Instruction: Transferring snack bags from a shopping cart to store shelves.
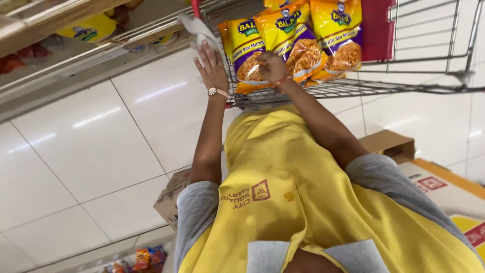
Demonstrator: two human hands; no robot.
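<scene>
My left hand (pixel 211 68) is raised beside the wire shopping cart (pixel 353 88), its fingers spread apart and resting against a crumpled white cloth (pixel 198 30) at the cart's corner. Just to the right, my right hand (pixel 272 66) has its fingers curled shut on the lower edge of a yellow-and-purple plastic snack packet (pixel 290 38), one of three standing side by side in the cart. Brown cardboard boxes (pixel 391 144) sit on the white tiled floor (pixel 101 151) below.

Right hand (pixel 271 67) gripping snack packets (pixel 289 38); left hand (pixel 211 68) on wire cart (pixel 353 90).
</scene>
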